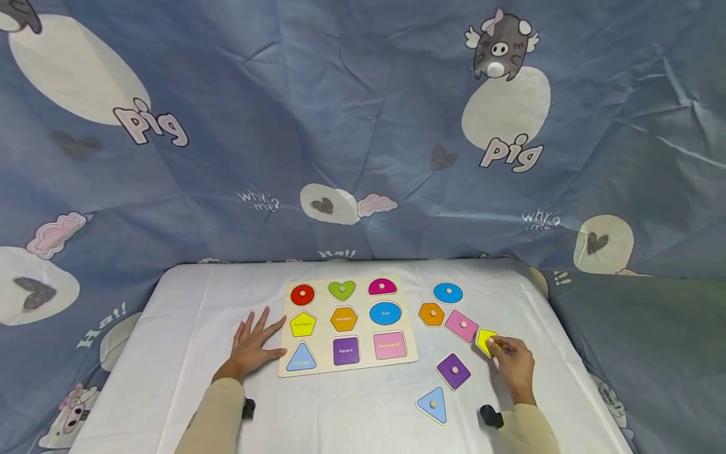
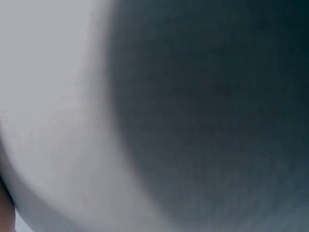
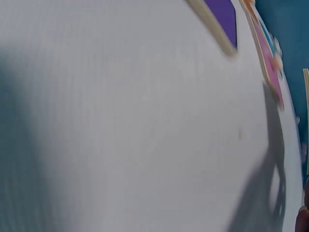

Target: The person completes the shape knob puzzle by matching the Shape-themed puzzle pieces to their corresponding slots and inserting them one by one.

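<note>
A wooden shape puzzle board (image 1: 366, 350) lies on the white-covered table. My left hand (image 1: 249, 347), fingers spread, rests at its left edge. My right hand (image 1: 516, 366) pinches a yellow pentagon puzzle piece (image 1: 484, 341) to the right of the board; in the right wrist view only fingertips (image 3: 302, 220) and a thin piece edge show at the right border. Close by lies a pink rectangle piece (image 1: 457, 325). The red circle (image 1: 297, 295), green heart (image 1: 336, 288) and magenta half circle (image 1: 388, 287), each with a knob, sit in the board's top row.
Right of the board lie a blue oval (image 1: 442, 291), an orange hexagon (image 1: 426, 313), a purple square (image 1: 449, 376) and a light blue triangle (image 1: 439, 413), all knobbed. A blue printed cloth (image 1: 363, 126) hangs behind the table. The left wrist view is mostly blurred.
</note>
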### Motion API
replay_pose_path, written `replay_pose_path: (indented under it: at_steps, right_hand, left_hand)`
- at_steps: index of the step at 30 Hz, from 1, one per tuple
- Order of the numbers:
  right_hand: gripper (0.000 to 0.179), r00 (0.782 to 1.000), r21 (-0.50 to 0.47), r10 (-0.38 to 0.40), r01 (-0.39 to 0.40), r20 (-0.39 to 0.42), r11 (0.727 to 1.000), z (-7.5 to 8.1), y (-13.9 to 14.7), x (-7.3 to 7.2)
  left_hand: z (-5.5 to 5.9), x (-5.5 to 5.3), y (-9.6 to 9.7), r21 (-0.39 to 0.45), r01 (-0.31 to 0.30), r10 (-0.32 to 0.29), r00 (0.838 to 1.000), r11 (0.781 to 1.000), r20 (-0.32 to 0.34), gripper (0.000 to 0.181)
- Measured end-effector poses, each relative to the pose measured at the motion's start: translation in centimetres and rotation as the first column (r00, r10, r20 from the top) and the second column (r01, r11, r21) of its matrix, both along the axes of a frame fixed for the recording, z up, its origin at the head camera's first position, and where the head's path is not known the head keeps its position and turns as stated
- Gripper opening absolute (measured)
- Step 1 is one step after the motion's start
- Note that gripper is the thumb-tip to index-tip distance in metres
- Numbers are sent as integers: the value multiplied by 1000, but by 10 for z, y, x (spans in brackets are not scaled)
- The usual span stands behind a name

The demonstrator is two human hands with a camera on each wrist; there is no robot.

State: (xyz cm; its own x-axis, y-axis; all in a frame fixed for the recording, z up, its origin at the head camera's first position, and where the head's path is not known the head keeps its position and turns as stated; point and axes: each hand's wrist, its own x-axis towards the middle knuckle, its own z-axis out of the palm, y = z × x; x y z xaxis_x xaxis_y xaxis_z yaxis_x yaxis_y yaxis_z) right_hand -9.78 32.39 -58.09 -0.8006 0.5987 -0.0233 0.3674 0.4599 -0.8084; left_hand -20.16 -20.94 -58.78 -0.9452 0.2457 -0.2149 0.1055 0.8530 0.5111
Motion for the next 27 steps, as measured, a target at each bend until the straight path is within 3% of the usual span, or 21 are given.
replay_pose_path:
  at_steps: [6,16,23,27]
  right_hand:
    - [25,997,12,72,-71,-38,997,5,-19,-11]
    - [23,986,-37,166,-166,-4,985,6,-56,-29]
    - [18,961,-36,253,-258,-108,965,6,-83,-42]
    - [14,946,-33,297,-303,-128,952,7,-99,-51]
  left_hand:
    - [-2,0,-1,4,1,-1,1000,1000,-15,76]
    - [0,1,1,4,2,-2,1000,1000,-2,76]
    - [2,2,1,-7,7,-7,1000,1000,4,76]
    - [2,1,0,-8,9,-9,1000,1000,7,76]
